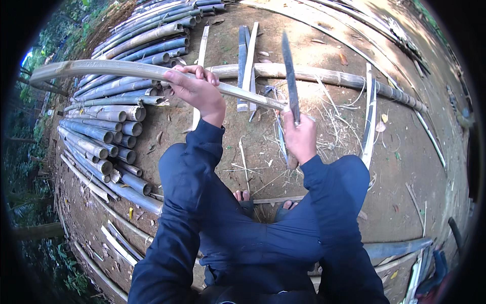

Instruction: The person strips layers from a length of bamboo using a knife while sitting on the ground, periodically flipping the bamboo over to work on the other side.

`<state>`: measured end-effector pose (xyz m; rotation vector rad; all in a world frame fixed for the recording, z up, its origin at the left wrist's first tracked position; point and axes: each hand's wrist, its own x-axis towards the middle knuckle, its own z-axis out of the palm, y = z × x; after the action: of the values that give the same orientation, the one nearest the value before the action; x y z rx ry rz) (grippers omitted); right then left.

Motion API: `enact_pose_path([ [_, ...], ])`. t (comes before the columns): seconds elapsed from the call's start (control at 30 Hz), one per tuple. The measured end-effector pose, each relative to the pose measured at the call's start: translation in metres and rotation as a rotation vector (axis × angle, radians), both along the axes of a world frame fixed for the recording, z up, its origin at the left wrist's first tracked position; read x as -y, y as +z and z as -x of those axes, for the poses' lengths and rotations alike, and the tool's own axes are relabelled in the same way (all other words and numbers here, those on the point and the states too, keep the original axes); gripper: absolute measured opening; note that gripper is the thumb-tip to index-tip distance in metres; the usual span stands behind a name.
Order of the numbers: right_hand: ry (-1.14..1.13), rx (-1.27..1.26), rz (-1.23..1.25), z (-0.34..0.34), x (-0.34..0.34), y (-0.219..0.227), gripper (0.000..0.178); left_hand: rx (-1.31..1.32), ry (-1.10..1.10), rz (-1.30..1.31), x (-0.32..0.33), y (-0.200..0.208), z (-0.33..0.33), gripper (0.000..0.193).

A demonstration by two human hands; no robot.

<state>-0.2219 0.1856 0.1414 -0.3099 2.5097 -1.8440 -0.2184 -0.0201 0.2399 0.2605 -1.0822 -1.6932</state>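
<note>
My left hand (196, 91) is closed around a long split bamboo strip (121, 68), which bends away to the far left. The strip's right end reaches my right hand (300, 136). That hand grips a long-bladed knife (290, 76), its dark blade pointing up and away from me. The thumb of my right hand lies at the strip's end, close to the base of the blade. Most of the knife's handle is hidden by my fingers, with its butt showing below them. Thin bamboo shavings (331, 129) lie on the ground beyond my right hand.
Cut bamboo poles (109, 131) are stacked on the left. A long bamboo pole (324, 76) lies across the ground ahead, with split pieces (248, 61) resting over it. More split strips (370, 116) lie to the right. My feet (242, 196) are on the dirt between my bent knees.
</note>
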Motion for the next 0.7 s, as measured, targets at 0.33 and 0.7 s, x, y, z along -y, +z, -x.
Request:
enact_pose_path([
  [0.33,0.101,0.101,-0.213,-0.073,0.005,0.006,0.033,-0.021,-0.149,0.292,0.048,0.047,-0.005,0.106],
  [0.7,0.178,-0.090,-0.228,-0.107,0.027,-0.001,0.023,-0.108,-0.591,0.179,0.142,0.085,-0.038,0.087],
])
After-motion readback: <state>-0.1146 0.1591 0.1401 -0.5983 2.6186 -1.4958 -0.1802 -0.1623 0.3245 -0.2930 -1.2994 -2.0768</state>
